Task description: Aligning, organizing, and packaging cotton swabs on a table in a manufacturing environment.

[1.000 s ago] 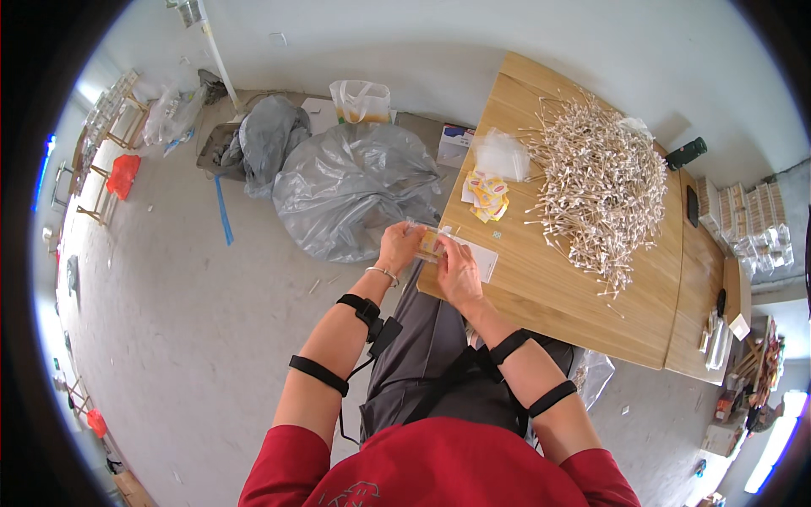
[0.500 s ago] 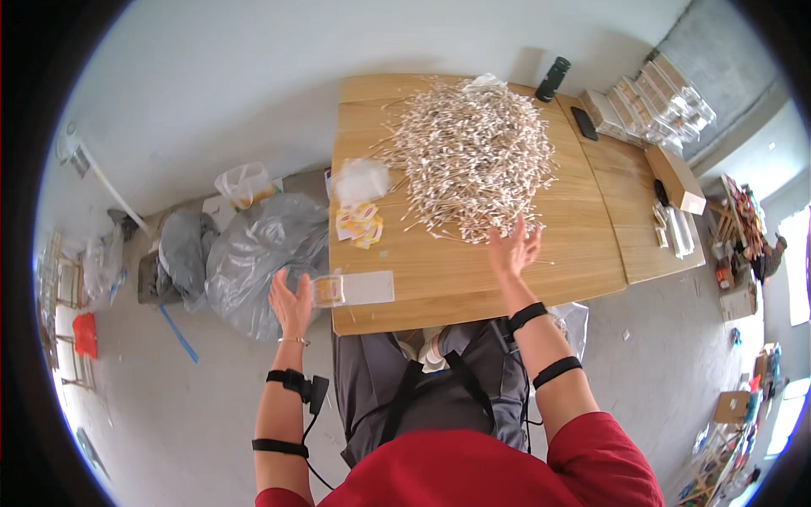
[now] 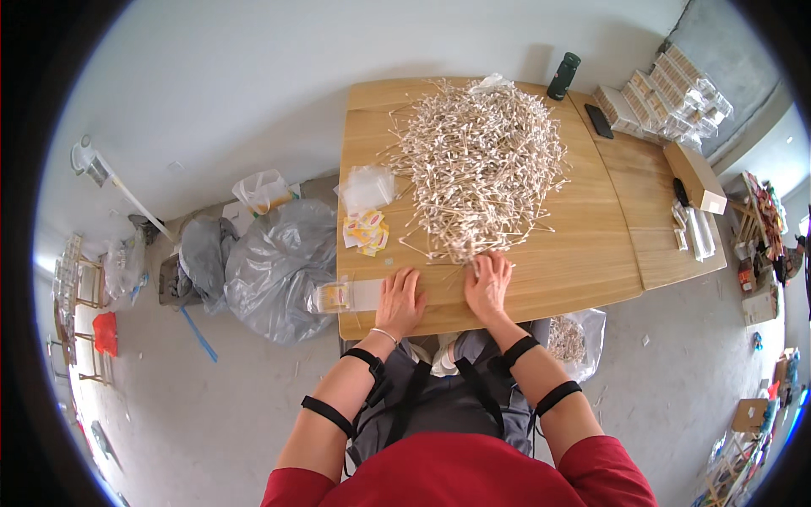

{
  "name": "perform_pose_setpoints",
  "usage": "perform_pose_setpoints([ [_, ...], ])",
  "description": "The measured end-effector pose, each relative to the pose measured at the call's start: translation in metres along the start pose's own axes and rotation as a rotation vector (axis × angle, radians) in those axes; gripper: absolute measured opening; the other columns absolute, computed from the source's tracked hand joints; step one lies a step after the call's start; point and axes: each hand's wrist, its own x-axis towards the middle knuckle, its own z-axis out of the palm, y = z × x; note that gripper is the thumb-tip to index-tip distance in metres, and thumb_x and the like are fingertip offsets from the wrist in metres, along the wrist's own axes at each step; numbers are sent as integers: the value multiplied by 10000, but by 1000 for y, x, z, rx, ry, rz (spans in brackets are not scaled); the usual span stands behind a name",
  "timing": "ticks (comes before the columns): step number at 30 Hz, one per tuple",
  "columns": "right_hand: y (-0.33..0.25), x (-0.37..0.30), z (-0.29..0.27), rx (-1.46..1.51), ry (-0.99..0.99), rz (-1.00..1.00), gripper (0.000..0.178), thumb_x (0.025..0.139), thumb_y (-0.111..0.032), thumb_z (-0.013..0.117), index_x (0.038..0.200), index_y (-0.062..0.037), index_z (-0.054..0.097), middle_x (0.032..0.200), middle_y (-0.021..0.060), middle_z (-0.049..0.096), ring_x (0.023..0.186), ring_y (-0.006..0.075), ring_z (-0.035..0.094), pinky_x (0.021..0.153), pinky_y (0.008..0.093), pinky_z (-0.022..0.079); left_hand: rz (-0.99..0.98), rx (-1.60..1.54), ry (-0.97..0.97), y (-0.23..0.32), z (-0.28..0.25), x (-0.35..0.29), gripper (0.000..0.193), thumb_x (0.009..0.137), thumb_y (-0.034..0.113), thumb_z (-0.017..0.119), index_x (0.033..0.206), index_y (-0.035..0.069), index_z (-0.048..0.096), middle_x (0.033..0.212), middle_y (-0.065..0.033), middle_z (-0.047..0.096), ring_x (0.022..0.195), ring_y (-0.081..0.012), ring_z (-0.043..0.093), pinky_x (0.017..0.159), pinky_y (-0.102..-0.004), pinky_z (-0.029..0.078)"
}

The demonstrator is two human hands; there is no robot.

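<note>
A big heap of loose cotton swabs (image 3: 481, 160) covers the middle of the wooden table (image 3: 583, 253). My right hand (image 3: 487, 289) is at the heap's near edge, its fingers curled down over a few swabs. My left hand (image 3: 400, 302) lies on the table near the front edge, fingers stretched out, with nothing seen in it. Beside it, a white strip (image 3: 365, 295) runs left to a small clear packet (image 3: 333, 297) with a yellow-printed label at the table's left edge. Yellow and white cards (image 3: 366, 232) and a stack of clear plastic bags (image 3: 367, 188) lie farther back.
A dark bottle (image 3: 563, 76) and a black phone (image 3: 599, 121) stand and lie at the back right, near stacked clear packs (image 3: 667, 97). A cardboard box (image 3: 694, 176) is on the right. Large grey plastic bags (image 3: 283, 266) crowd the table's left side; a bag of swabs (image 3: 579, 342) hangs below the front edge.
My left hand has moved right from beside the table's left edge onto the tabletop. My right hand has drawn slightly nearer and left, curling at the heap; swabs there have shifted toward me.
</note>
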Motion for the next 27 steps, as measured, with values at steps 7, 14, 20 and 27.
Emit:
perform_pose_setpoints([
  [7,-39,-11,5,66,-138,-242,470,795,-154,620,1253,-128,519,1357,172,383,1277,397,330,1086,546,227,13,9,55,-1,3,-1,433,814,219,630,1198,54,518,1252,-120,511,1178,-323,458,978,-432,365],
  [14,3,38,8,-157,-225,-373,554,795,-118,631,1326,-219,510,1431,129,365,1323,377,299,1086,546,221,-9,0,66,1,1,-2,337,840,177,603,1147,54,533,1229,-110,518,1153,-321,471,972,-432,377],
  [20,22,54,-6,-284,-63,-206,536,799,-118,604,1322,-170,499,1443,156,330,1355,381,251,1123,553,147,-14,-9,77,3,-1,0,299,853,133,581,1136,51,527,1215,-114,514,1141,-317,472,968,-424,385],
  [27,-12,10,4,-182,-146,-322,411,798,-91,559,1208,-66,548,1344,121,443,1291,337,351,1112,562,147,-47,4,68,1,3,0,426,822,45,542,1245,49,494,1276,-134,486,1198,-319,445,1018,-414,369],
])
